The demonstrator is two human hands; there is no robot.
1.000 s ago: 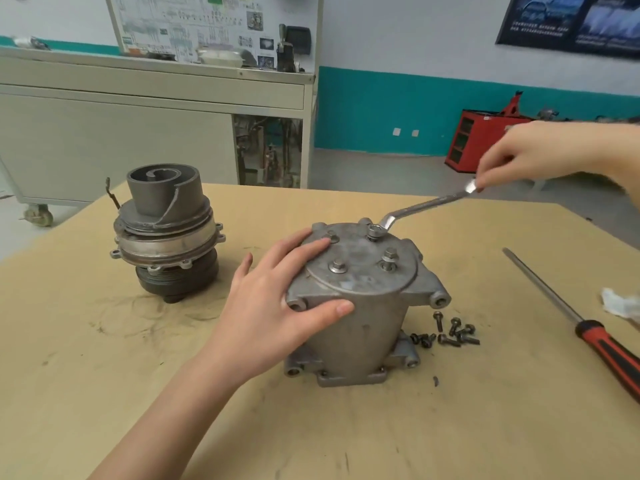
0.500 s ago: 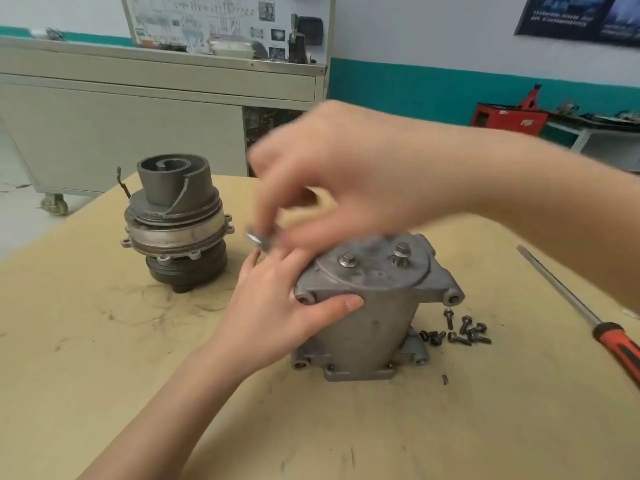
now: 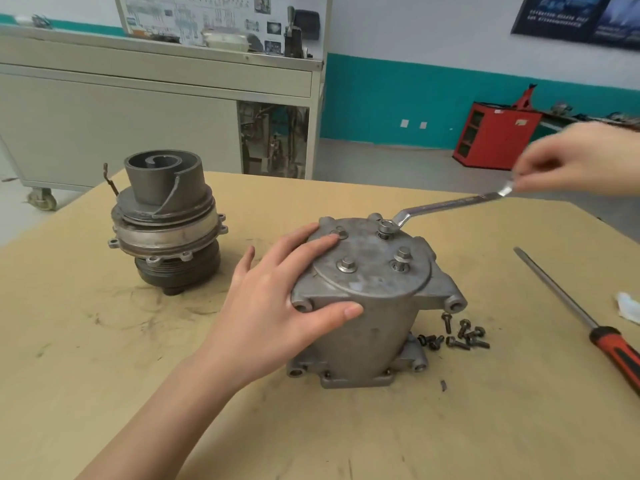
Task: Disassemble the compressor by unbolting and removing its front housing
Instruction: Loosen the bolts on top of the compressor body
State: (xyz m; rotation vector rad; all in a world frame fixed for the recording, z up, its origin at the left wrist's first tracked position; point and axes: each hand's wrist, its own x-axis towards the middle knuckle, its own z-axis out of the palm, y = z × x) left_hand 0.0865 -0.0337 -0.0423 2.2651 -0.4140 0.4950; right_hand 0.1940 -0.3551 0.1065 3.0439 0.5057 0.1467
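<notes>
The grey aluminium compressor housing (image 3: pixel 370 327) stands upright at the middle of the table, with several bolts in its round top plate. My left hand (image 3: pixel 273 306) grips its left side, fingers over the top edge and thumb across the front. A bent silver wrench (image 3: pixel 446 206) sits on the rear bolt (image 3: pixel 385 227). My right hand (image 3: pixel 575 161) pinches the wrench's far end, up at the right. The removed scroll and pulley assembly (image 3: pixel 166 220) stands at the left.
Several loose black bolts (image 3: pixel 457 336) lie at the housing's right foot. A red-handled screwdriver (image 3: pixel 585 323) lies diagonally at the right, with a white rag (image 3: pixel 628 308) at the table's edge. A grey workbench (image 3: pixel 156 109) and a red cabinet (image 3: pixel 495 136) stand behind the table.
My right hand swung the wrench round over the housing to the left and is back at the far right with the wrench on the rear bolt. My left hand kept its hold.
</notes>
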